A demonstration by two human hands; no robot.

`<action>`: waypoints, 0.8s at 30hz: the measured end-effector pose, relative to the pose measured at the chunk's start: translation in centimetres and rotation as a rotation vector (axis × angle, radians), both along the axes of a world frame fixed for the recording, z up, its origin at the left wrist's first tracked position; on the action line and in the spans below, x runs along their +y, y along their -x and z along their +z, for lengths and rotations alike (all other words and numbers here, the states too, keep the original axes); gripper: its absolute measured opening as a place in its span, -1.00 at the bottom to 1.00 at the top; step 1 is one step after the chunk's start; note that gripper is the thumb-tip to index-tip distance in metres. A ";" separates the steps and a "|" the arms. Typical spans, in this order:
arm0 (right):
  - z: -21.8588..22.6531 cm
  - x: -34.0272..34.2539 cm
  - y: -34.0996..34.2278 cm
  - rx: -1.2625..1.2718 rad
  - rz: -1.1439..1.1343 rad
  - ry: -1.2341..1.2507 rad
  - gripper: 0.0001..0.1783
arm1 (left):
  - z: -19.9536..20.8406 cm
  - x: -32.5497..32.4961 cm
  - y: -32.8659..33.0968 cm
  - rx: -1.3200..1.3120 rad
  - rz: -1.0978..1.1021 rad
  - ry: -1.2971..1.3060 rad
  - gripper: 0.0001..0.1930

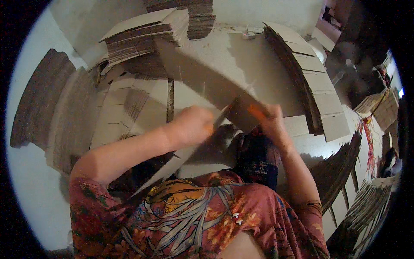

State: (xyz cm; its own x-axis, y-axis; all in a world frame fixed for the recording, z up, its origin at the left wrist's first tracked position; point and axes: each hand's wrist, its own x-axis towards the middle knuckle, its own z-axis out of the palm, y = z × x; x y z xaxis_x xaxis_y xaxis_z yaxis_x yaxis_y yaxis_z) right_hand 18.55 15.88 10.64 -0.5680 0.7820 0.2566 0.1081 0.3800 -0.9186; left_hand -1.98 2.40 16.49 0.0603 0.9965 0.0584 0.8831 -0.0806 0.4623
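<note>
In front of my chest, my left hand [194, 125] is closed, its orange-coloured fingertips on the edge of a cardboard strip [189, 157] that slants down toward my lap. My right hand [269, 120] grips the near end of a second, long cardboard strip [200, 77], its orange fingertips against the flat face. That strip runs away to the upper left, toward a cardboard stack. The two strips meet or cross between my hands; motion blur keeps me from telling whether they are joined.
Stacks of cardboard [140, 36] stand at the back left, with more sheets [43, 95] at the far left. Slotted cardboard pieces [315, 86] lie in a row on the right, and others [340, 177] nearer me. A fan [348, 63] stands at the far right.
</note>
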 end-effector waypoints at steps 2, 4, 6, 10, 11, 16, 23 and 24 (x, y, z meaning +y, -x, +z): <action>-1.1 -0.7 0.9 -0.127 0.088 0.005 -0.78 | -0.7 -0.2 0.4 -0.056 -0.022 0.085 -0.84; -4.9 0.5 0.9 -0.195 0.124 -0.068 -0.76 | -1.1 0.1 1.0 -0.144 -0.056 0.241 -0.69; -3.2 -1.8 1.1 0.116 0.106 0.188 -0.65 | -1.5 0.3 2.9 -0.197 -0.017 0.128 -0.68; 3.2 -3.5 1.9 -0.049 -0.040 -0.428 -0.43 | -7.6 -2.6 14.8 0.191 0.503 -0.030 -0.47; 4.0 -3.2 2.3 -0.096 0.000 -0.501 -0.45 | -8.1 -2.9 17.3 0.275 0.683 0.127 -0.40; 5.2 -2.5 6.3 -0.340 0.123 -0.773 -0.55 | -14.1 -6.5 30.7 0.464 1.113 0.207 -0.08; 5.2 -2.0 7.3 -0.570 0.081 -0.515 -0.61 | -10.5 -4.7 30.1 0.447 1.100 0.225 -0.35; 5.3 -1.9 7.6 -0.585 0.117 -0.452 -0.60 | -10.5 -4.5 31.6 0.347 1.077 0.276 -0.44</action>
State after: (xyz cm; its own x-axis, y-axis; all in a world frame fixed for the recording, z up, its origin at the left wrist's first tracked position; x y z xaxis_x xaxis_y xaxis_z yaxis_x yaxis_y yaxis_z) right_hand 10.98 13.93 15.90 -0.7833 0.5982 0.1691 0.4671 0.7459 -0.4747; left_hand -33.62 -2.14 5.95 -0.8551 0.5180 -0.0216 0.5157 0.8541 0.0670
